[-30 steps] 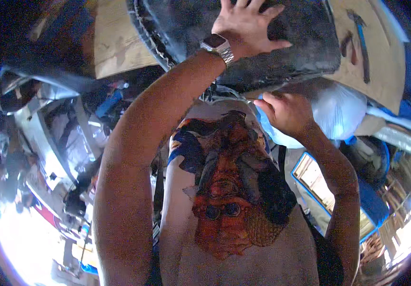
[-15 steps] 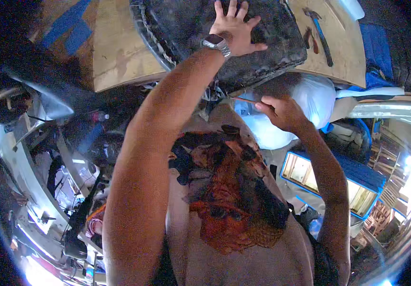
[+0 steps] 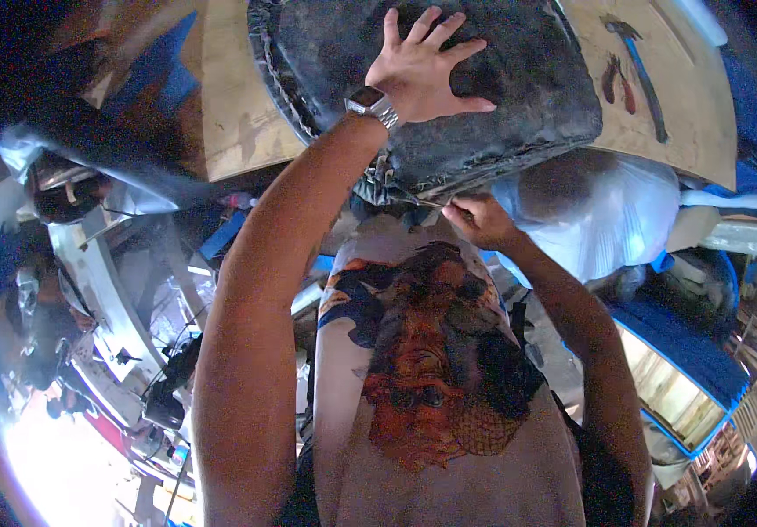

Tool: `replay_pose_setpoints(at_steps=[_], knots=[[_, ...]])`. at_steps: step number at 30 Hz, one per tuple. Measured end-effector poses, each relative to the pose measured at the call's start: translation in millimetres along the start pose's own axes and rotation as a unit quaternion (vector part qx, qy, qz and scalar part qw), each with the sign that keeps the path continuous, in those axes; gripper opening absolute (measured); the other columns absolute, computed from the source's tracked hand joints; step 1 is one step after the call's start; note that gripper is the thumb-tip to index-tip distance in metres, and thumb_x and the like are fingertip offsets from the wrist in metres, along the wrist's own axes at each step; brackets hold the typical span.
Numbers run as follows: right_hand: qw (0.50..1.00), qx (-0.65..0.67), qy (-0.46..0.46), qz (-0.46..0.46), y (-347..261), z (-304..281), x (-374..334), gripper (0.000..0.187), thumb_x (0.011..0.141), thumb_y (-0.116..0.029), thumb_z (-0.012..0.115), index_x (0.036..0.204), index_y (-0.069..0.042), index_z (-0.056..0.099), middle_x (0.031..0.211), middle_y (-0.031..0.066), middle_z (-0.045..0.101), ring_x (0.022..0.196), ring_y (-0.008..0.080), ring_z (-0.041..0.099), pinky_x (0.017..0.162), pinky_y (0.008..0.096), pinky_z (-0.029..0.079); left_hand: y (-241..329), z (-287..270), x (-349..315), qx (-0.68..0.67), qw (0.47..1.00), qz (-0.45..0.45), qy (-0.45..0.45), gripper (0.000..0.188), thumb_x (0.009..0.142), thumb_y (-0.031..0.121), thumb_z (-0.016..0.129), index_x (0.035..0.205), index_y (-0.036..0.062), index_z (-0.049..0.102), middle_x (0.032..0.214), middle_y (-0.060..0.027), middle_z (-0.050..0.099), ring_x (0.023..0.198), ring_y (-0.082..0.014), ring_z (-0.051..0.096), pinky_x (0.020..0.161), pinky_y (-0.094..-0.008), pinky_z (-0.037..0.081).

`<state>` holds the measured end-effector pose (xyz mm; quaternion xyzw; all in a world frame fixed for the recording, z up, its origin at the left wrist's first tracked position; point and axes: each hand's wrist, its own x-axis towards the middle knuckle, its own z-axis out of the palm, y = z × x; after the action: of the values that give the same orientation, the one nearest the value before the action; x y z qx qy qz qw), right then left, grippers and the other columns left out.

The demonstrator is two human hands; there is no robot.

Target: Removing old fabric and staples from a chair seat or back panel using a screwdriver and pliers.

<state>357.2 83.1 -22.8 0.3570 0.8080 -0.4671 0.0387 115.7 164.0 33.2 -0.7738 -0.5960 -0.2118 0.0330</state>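
Note:
A black, worn cushion (image 3: 519,83), looking like a seat with a ragged stapled edge, lies at the top middle. My left hand (image 3: 420,75) presses flat on it, fingers spread wide, a metal watch on the wrist. Below the cushion's near edge, my right hand (image 3: 484,220) is closed around a thin, rod-like tool (image 3: 432,204). Only a short piece of that tool shows, pointing left toward the loose black cover material (image 3: 383,189) bunched at the cushion's near corner. The tool's tip is lost against the dark material.
Under the cushion is a wooden board (image 3: 690,114). On its right part lie a hammer (image 3: 642,79) and red-handled pliers (image 3: 619,85). A pale plastic bag (image 3: 607,220) bulges below the board. A blue-edged wooden frame (image 3: 677,378) stands at right; cluttered metal parts (image 3: 106,290) fill the left.
My right hand has moved left and down with the tool, closer to the cushion's corner. The left hand stays spread on the cushion. The view has shifted slightly.

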Motion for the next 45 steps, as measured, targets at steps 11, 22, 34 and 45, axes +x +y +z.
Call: replay_pose_setpoints(at_steps=[11, 22, 34, 45], knots=[[0.972, -0.107, 0.148, -0.149, 2.5, 11.5, 6.4, 0.017, 0.085, -0.024, 0.061, 0.082, -0.008, 0.063, 0.079, 0.0124, 0.061, 0.075, 0.0337, 0.060, 0.068, 0.0441, 0.048, 14.4, -47.0, 27.6, -0.001, 0.964, -0.069, -0.255, 0.086, 0.076, 0.072, 0.052, 0.142, 0.0187, 0.037, 0.150, -0.0138, 0.025, 0.140, -0.0320, 0.020, 0.112, -0.0566, 0.014], [0.941, -0.215, 0.260, -0.031, -32.2, 1.3, -54.1, 0.029, 0.082, -0.028, 0.067, 0.070, -0.005, 0.055, 0.064, 0.0128, 0.053, 0.060, 0.0334, 0.057, 0.054, 0.0424, 0.044, -100.2, -24.5, 50.2, -0.033, 0.997, -0.066, 0.004, 0.064, 0.077, 0.062, 0.060, 0.124, 0.0189, 0.058, 0.120, -0.0109, 0.059, 0.113, -0.0315, 0.054, 0.101, -0.0483, 0.037], [0.972, -0.069, 0.207, 0.084, -199.7, 20.5, -52.5, 0.022, 0.091, -0.026, 0.059, 0.096, -0.005, 0.058, 0.079, 0.0125, 0.066, 0.067, 0.0290, 0.065, 0.053, 0.0405, 0.050, -219.9, -4.8, 49.2, -0.142, 0.962, -0.207, -0.103, 0.093, 0.068, 0.075, 0.059, 0.128, 0.0052, 0.052, 0.122, -0.0193, 0.059, 0.114, -0.0378, 0.055, 0.097, -0.0449, 0.043], [0.803, 0.390, 0.399, 0.211, -69.0, -2.1, -18.1, 0.025, 0.091, -0.028, 0.062, 0.085, -0.007, 0.050, 0.066, -0.0025, 0.045, 0.057, 0.0060, 0.042, 0.053, 0.0220, 0.037, -170.5, -34.5, -68.0, -0.091, 0.925, -0.350, -0.117, 0.090, 0.075, 0.066, 0.063, 0.124, -0.0083, 0.050, 0.121, -0.0267, 0.057, 0.115, -0.0430, 0.052, 0.099, -0.0437, 0.040]])
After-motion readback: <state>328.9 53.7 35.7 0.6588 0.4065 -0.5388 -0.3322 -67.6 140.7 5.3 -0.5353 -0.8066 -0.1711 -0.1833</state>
